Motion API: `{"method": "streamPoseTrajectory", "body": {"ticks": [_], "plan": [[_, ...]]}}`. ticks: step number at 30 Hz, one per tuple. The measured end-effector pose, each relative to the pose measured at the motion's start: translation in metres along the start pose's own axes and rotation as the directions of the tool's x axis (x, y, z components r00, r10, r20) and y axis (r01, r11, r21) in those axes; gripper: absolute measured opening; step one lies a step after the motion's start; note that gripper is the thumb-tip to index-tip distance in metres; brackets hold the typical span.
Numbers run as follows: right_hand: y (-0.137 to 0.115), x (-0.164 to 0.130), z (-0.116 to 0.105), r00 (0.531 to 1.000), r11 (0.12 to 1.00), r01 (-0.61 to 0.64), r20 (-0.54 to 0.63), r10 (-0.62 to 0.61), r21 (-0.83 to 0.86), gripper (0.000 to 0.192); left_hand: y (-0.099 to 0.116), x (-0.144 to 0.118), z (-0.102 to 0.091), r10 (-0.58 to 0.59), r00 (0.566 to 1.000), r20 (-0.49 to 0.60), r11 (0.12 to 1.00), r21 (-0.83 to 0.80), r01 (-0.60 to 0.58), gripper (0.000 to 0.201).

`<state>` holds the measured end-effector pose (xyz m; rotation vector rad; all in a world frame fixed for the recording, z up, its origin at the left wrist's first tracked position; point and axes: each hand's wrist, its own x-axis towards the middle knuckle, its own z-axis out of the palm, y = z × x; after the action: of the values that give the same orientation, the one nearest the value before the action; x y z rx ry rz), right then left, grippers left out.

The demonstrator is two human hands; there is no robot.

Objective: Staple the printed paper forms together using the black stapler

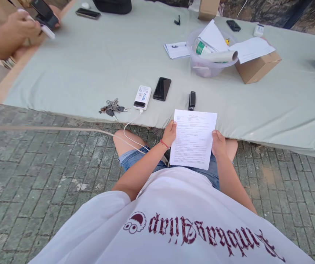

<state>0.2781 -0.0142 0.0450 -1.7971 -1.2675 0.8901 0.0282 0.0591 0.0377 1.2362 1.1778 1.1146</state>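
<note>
White printed sheet (194,138) lay over the person's lap, its long axis running away from the body toward the stapler (192,100) on the grey-green table cover (91,66). Left hand (169,134) pinched the sheet's left edge; right hand (218,143) gripped its right edge, thumb on top. Both hands sat equally near, the stapler just beyond the sheet's far edge.

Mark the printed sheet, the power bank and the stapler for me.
printed sheet (193,139), head view, middle of the page held in both hands.
power bank (142,97), head view, middle of its white top face.
stapler (192,100), head view, middle of its black body.
</note>
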Motion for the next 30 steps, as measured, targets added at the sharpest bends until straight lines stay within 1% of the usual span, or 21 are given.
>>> {"method": "streamPoseTrajectory", "body": {"ticks": [2,4,7,10,12,14,17,19,21,25,27,30], "plan": [[0.002,0.000,0.004,0.991,0.984,-0.068,-0.102,0.086,0.167,0.067,-0.001,0.000,0.000,0.006,1.000,-0.009,1.000,0.005,-0.006,0.052],[0.003,0.000,0.008,0.977,0.957,-0.094,-0.161,0.142,0.274,0.058,-0.002,0.000,0.000,0.015,1.000,-0.015,1.000,0.004,-0.015,0.051],[0.005,0.000,0.013,0.971,0.935,-0.084,-0.183,0.154,0.345,0.048,-0.002,0.001,0.002,0.009,1.000,-0.024,1.000,-0.010,-0.010,0.049],[0.007,0.000,0.013,0.971,0.875,-0.114,-0.131,0.198,0.471,0.042,0.000,0.000,0.003,-0.035,0.999,-0.019,0.994,-0.108,0.033,0.047],[0.009,0.001,0.011,0.967,0.822,-0.157,-0.082,0.239,0.547,0.040,0.001,-0.001,0.003,-0.074,0.997,0.031,0.970,-0.231,0.079,0.046],[0.013,0.002,0.007,0.963,0.793,-0.182,-0.056,0.262,0.582,0.038,0.003,-0.002,0.002,-0.111,0.986,0.128,0.922,-0.356,0.150,0.047],[0.018,0.002,0.001,0.968,0.789,-0.171,-0.049,0.247,0.590,0.034,0.006,-0.002,0.002,-0.165,0.952,0.258,0.837,-0.474,0.274,0.050],[0.019,0.001,-0.003,0.972,0.794,-0.158,-0.048,0.229,0.587,0.030,0.006,0.000,0.003,-0.199,0.940,0.277,0.800,-0.509,0.319,0.051],[0.018,-0.001,-0.006,0.975,0.809,-0.148,-0.052,0.215,0.569,0.028,0.007,0.005,0.005,-0.223,0.945,0.241,0.788,-0.525,0.320,0.049],[0.016,-0.004,-0.009,0.979,0.857,-0.132,-0.070,0.191,0.499,0.029,0.011,0.017,0.009,-0.260,0.961,0.095,0.791,-0.550,0.268,0.039],[0.016,-0.005,-0.009,0.980,0.873,-0.117,-0.085,0.178,0.473,0.032,0.015,0.022,0.010,-0.281,0.959,0.044,0.780,-0.572,0.255,0.036],[0.017,-0.007,-0.009,0.981,0.892,-0.090,-0.115,0.156,0.443,0.035,0.022,0.025,0.011,-0.332,0.943,0.003,0.755,-0.599,0.267,0.034]]}}
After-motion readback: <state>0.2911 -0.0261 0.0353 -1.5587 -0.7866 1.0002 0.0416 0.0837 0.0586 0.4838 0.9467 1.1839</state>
